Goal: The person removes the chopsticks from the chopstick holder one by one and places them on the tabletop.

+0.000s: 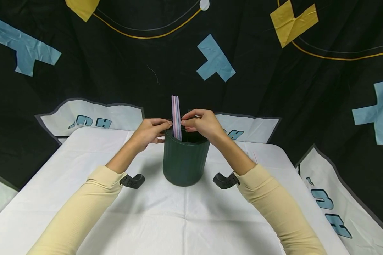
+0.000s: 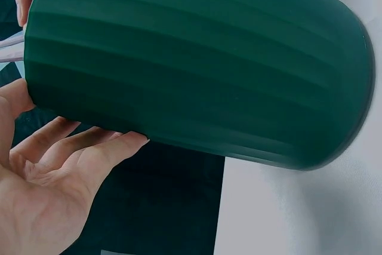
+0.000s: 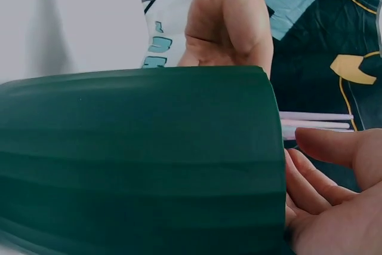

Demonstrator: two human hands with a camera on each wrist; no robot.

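Observation:
A dark green ribbed bin stands upright on the white table. Several thin pink and lilac straws rise out of its opening at the far left side. My left hand holds the bin at its left rim, thumb at the edge and the other fingers along the outer wall, as the left wrist view shows. The right hand is over the opening at the far rim, thumb close beside the straws and fingers bent, partly hidden behind the bin wall. I cannot tell what its fingertips hold.
White cloth covers the table. A few thin light sticks lie right of the bin, behind the right forearm. Beyond the table hangs a black backdrop with blue and yellow shapes. Dark wrist devices sit at both cuffs.

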